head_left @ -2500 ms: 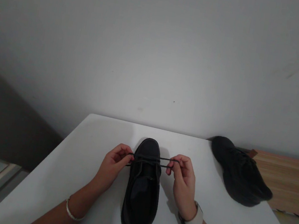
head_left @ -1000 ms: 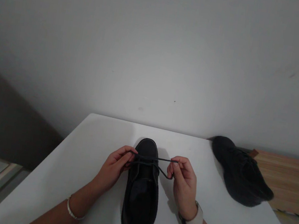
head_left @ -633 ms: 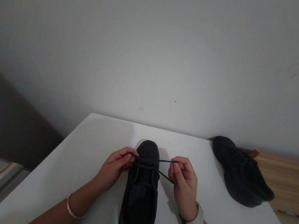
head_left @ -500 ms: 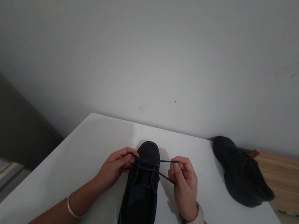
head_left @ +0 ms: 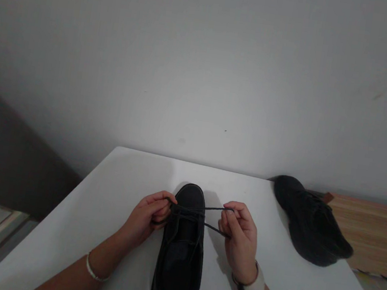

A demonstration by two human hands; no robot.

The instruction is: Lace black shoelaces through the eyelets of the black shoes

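We note a black low-cut shoe at the table's near middle, toe away from us, its thin dark lace pinched taut between left hand and right hand.

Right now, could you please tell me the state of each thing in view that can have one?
Near shoe: upright on the white table, toe away, untied.
Lace: stretched between both hands.
Left hand: pinching lace.
Right hand: pinching lace.
Second shoe: at the table's right edge, untouched.
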